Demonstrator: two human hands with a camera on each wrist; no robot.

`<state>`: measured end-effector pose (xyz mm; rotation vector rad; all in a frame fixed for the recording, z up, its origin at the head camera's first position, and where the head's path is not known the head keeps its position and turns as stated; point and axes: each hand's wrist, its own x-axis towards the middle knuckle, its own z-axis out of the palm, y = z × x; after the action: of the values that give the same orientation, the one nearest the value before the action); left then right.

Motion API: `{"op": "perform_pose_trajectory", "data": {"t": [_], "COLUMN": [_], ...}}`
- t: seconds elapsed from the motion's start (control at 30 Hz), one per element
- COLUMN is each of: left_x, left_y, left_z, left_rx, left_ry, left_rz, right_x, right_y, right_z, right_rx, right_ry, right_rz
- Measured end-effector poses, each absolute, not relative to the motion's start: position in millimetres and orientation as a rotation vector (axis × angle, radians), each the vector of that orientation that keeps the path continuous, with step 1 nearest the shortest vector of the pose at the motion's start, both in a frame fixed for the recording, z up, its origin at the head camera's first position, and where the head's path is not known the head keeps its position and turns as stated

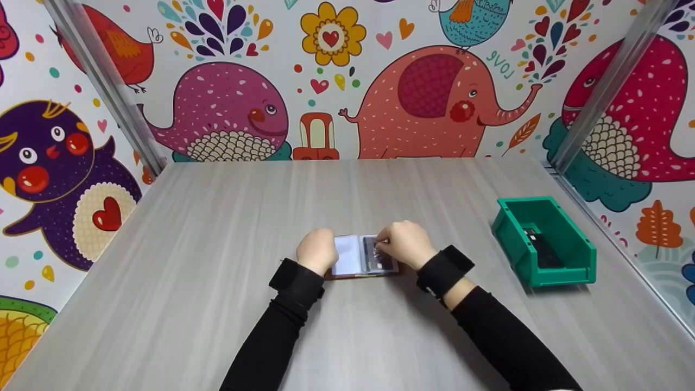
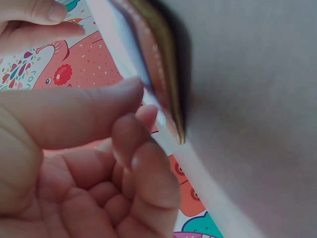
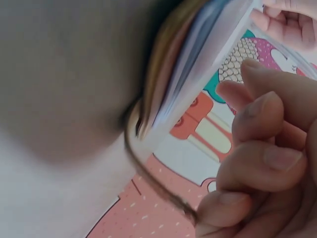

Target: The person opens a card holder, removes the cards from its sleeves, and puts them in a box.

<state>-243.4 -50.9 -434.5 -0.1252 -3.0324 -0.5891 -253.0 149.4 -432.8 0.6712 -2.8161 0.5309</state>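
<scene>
1. Your left hand (image 1: 316,250) has its fingers curled at the booklet's left edge, thumb tip at the page edge; whether it pinches the pages, you cannot tell from here. Your right hand (image 1: 408,243) is curled too, finger and thumb close together over the right-hand page; a grip on anything there is unclear. The two hands are apart, with the pages between them.
2. The booklet (image 1: 345,255) lies spread on the table in front of you, its left page pale and plain. On the right page sits a dark, glossy-looking rectangular card (image 1: 381,262), partly under your right fingertips.
3. The step in hand looks like settling or adjusting that card at its page. Your next move probably calls for a steady left hand and a light right fingertip, keeping card and page flat and edges square.
4. The brown cover (image 2: 161,64) looks leathery, with a stitched-looking rim. A thin, curved strap (image 3: 157,184) reaches out from its edge, near your right little finger.
5. Beneath it all is the table (image 1: 353,336), pale grey with streaky wood grain.
6. Well off to your right stands a green bin (image 1: 564,276), smooth, rigid-looking plastic with a lipped rim; black items (image 1: 545,255) lie inside, too indistinct to name.
</scene>
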Motion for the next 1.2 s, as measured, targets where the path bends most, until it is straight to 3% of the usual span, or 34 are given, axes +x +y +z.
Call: {"op": "perform_pose_trajectory", "data": {"t": [1.2], "left_x": [-241], "left_y": [-52], "left_z": [-434], "left_rx": [-0.173], "left_ry": [-2.996], "left_rz": [-0.589], "right_x": [-254], "right_y": [172], "right_z": [-439], "right_rx": [0.601], "right_ry": [-2.858], "right_rz": [0.479]}}
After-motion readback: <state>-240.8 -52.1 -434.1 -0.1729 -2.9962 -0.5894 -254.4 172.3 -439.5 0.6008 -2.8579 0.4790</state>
